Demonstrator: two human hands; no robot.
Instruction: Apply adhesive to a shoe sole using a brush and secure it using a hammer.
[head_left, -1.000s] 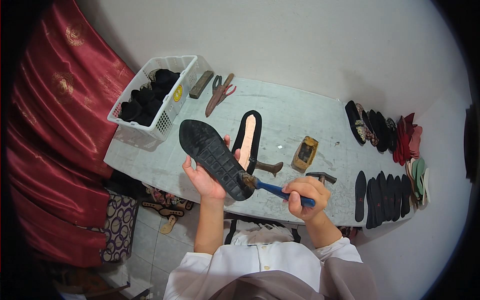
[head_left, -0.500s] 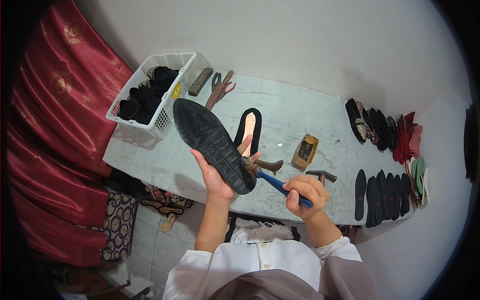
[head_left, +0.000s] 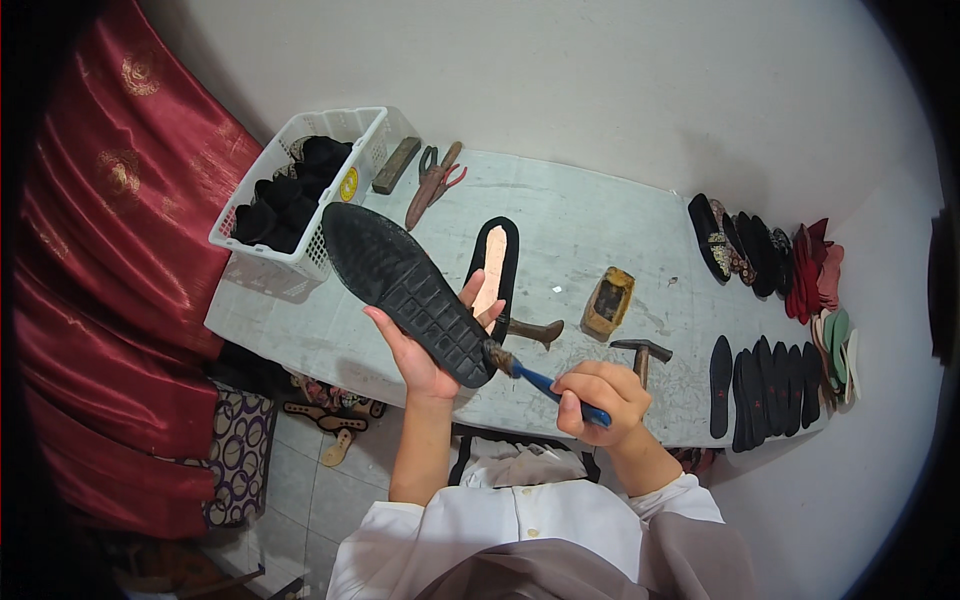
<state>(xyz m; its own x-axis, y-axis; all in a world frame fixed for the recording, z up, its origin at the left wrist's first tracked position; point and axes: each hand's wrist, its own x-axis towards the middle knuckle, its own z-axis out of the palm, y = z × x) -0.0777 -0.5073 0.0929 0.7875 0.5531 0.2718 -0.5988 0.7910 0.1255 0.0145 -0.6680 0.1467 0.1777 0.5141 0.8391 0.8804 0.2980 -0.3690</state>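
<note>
A black shoe sole (head_left: 405, 290) with a blocky tread rests tilted in my left hand (head_left: 425, 360), the thumb along its left edge and the fingers behind its right edge. My right hand (head_left: 607, 398) is closed round a blue-handled brush (head_left: 550, 384). The brush's brown bristles touch the sole's lower right edge. Behind the sole, a black shoe piece with a pale inner strip (head_left: 495, 255) lies on the table, partly hidden by my left fingers. A worn, open yellowish container (head_left: 609, 303) stands right of it, and a hammer (head_left: 643, 358) lies near my right hand.
On the pale table (head_left: 560, 190), a white basket (head_left: 300, 255) of black shoe pieces stands at the left. Pincers (head_left: 436, 185) and a dark block (head_left: 397, 165) lie beside it. Finished-looking shoes (head_left: 708, 237) and several black insoles (head_left: 775, 390) line the right side. A red curtain (head_left: 120, 300) hangs at far left.
The sole has shifted left and slightly down with my left hand. My right hand and brush have moved a little left and down, the bristles staying at the sole's edge.
</note>
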